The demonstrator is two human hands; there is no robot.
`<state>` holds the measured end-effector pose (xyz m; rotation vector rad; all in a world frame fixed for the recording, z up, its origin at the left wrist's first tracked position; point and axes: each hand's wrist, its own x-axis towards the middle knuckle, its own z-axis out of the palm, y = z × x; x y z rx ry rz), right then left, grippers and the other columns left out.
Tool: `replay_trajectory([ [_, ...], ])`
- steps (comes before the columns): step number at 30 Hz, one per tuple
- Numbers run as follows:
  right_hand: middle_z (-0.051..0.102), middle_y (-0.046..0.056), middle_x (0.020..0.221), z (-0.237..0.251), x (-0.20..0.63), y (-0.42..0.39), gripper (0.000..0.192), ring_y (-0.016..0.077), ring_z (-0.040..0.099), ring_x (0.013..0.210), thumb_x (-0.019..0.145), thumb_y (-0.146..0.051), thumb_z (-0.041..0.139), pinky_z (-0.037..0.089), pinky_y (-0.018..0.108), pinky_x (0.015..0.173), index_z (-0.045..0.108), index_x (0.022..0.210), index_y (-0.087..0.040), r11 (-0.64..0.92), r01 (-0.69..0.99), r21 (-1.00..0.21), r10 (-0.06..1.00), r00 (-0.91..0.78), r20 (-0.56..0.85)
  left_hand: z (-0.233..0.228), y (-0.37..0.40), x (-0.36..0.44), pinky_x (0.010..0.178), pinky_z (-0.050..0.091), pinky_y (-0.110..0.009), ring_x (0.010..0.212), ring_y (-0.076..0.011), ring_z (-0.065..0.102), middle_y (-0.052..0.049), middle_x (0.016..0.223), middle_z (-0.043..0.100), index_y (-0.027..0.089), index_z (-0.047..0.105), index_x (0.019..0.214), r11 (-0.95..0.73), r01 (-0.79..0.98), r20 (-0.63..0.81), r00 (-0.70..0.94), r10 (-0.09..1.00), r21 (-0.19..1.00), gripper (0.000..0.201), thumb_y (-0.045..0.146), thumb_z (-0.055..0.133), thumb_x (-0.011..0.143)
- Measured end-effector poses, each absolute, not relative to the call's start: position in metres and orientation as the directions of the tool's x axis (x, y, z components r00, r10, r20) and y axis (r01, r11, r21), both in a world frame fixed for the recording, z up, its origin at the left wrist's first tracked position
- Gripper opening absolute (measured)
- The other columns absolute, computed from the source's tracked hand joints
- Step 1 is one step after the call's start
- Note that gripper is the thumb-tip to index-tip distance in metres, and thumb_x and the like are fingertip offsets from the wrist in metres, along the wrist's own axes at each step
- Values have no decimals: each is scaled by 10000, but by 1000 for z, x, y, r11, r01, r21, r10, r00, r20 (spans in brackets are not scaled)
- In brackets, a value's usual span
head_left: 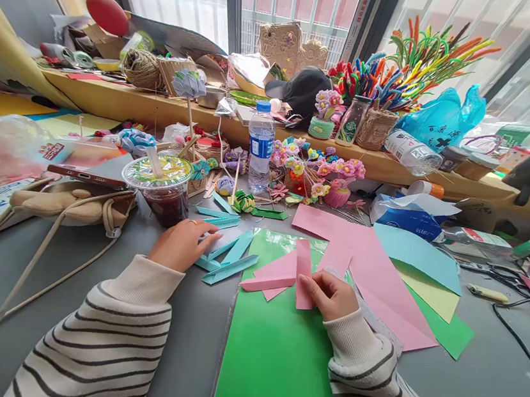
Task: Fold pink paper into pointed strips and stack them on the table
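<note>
My right hand (330,295) pinches a folded pink paper strip (303,274) that stands on the green sheet (275,354). A second folded pink piece (271,276) lies just left of it. My left hand (183,243) rests on the grey table, fingers curled loosely, its fingertips touching several folded teal paper strips (229,260). It grips nothing. Both arms wear striped sleeves.
Pink (372,269), light blue (415,252), yellow and green sheets overlap on the right. An iced drink cup (164,187) and a water bottle (260,146) stand behind the hands. Paper flowers (320,166), a tissue pack (405,216), a bag strap (37,248) and scissors (492,270) crowd the table.
</note>
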<state>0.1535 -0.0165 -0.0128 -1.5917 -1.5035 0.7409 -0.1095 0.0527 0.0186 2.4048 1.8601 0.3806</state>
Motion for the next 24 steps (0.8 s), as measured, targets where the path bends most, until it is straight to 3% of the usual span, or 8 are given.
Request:
replay_trajectory([
  [3, 454, -12, 460, -14, 154, -16, 360, 107, 370, 441, 647, -509, 484, 299, 234, 448, 523, 521, -175, 28, 523, -852, 987, 119, 105, 18, 56, -109, 811, 367, -334, 933, -228, 494, -87, 1070, 538, 150, 548, 1003, -263, 947, 193, 228, 954, 182, 367, 324, 320, 774],
  [6, 436, -15, 455, -16, 154, -16, 373, 102, 353, 437, 642, -520, 482, 292, 233, 443, 520, 519, -170, 33, 519, -854, 986, 125, 114, 21, 46, -104, 832, 364, -350, 953, -228, 489, -92, 1068, 541, 142, 510, 1051, -282, 932, 191, 241, 952, 227, 413, 377, 307, 778],
  [11, 393, -28, 439, -17, 155, -15, 386, 92, 328, 429, 626, -529, 493, 262, 221, 418, 499, 500, -164, 15, 456, -890, 983, 156, 97, 17, 25, -96, 888, 327, -381, 1111, -281, 367, -110, 1266, 354, 201, 327, 1218, -504, 832, 90, 497, 863, 233, 747, 560, 507, 589],
  [15, 382, -30, 450, -13, 155, -15, 385, 89, 322, 433, 624, -525, 496, 250, 218, 413, 515, 530, -153, -12, 388, -922, 987, 152, 51, 8, 31, -98, 897, 312, -419, 1123, -277, 359, -137, 1213, 416, 164, 382, 1177, -371, 916, 103, 358, 928, 153, 538, 427, 443, 711],
  [17, 384, -30, 454, -10, 154, -16, 375, 86, 327, 435, 628, -510, 503, 253, 216, 414, 515, 533, -147, -15, 336, -942, 990, 138, 33, 10, 34, -95, 910, 296, -428, 1132, -287, 341, -159, 1199, 424, 122, 411, 1148, -309, 936, 160, 284, 945, 166, 531, 381, 489, 691],
  [19, 386, -32, 455, -7, 153, -17, 357, 83, 331, 435, 630, -487, 517, 256, 214, 415, 510, 533, -144, -7, 289, -957, 992, 123, 30, 17, 32, -85, 935, 269, -422, 1139, -282, 329, -158, 1206, 416, 106, 423, 1134, -337, 902, 220, 283, 933, 269, 575, 400, 535, 652],
  [21, 396, -31, 461, -5, 152, -18, 336, 80, 334, 440, 633, -462, 531, 256, 213, 418, 510, 532, -142, 29, 259, -965, 993, 101, 57, 25, 27, -67, 934, 287, -387, 1101, -239, 383, -129, 1164, 465, 113, 439, 1113, -387, 790, 233, 310, 922, 475, 533, 417, 499, 679],
  [24, 403, -33, 466, -4, 151, -19, 313, 76, 332, 441, 637, -436, 540, 256, 214, 418, 514, 536, -142, 93, 245, -965, 991, 66, 112, 31, 23, -34, 836, 396, -326, 980, -203, 494, -102, 1068, 541, 126, 517, 1011, -257, 496, 57, 382, 923, 829, 434, 411, 496, 684],
])
